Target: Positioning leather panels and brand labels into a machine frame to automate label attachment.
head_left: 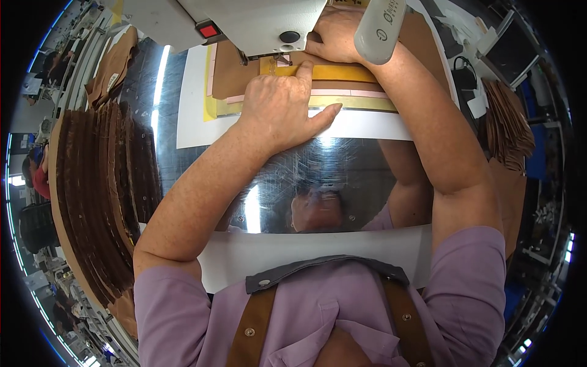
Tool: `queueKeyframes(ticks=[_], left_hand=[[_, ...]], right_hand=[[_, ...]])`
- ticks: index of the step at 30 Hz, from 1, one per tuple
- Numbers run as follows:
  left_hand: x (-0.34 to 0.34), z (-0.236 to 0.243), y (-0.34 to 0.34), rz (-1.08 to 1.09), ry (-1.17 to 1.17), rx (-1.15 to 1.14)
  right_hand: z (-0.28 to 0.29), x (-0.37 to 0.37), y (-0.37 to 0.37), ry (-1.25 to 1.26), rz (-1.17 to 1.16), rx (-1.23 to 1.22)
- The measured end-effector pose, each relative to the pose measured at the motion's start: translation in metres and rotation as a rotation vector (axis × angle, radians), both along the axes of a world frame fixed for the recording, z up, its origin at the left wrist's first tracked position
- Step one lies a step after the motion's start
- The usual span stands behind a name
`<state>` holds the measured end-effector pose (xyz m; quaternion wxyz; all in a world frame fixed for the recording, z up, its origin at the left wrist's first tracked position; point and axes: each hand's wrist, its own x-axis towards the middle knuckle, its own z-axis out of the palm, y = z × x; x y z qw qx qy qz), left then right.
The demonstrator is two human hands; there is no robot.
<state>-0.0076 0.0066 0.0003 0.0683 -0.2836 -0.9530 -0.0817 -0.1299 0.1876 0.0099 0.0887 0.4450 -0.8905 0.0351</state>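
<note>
A white sewing machine head [263, 24] stands over a layered work: a brown leather-like panel [235, 70], a yellow strip [342, 73] across it, and a pale yellow sheet [211, 110] with pink edging beneath. My left hand [278, 110] rests on these layers just in front of the presser foot [282, 61]. Its index finger presses the strip, and the thumb is spread to the right. My right hand [339, 33] lies on the brown panel behind and right of the needle area. Its thumb is stretched out; the machine head and a white rounded control piece [380, 30] hide part of it.
Under the work lies a large white sheet [199, 125] on a shiny, scratched metal table [306, 183]. Thick stacks of dark brown pieces [98, 202] stand at the left. More brown pieces [507, 122] are stacked at the right, near a screen [512, 46] and black cables [466, 70].
</note>
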Motion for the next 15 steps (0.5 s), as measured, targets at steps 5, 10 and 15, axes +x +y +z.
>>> queueKeyframes(ticks=[5, 10, 15], left_hand=[[0.000, -0.004, 0.002, 0.015, 0.029, -0.023], [0.004, -0.006, 0.004, -0.021, 0.057, 0.016], [0.001, -0.005, 0.002, 0.007, 0.049, 0.024]], right_hand=[[0.003, 0.003, -0.003, 0.010, 0.002, -0.087], [-0.001, -0.003, 0.001, -0.094, -0.048, 0.087], [-0.021, -0.008, -0.004, 0.335, 0.141, -0.200]])
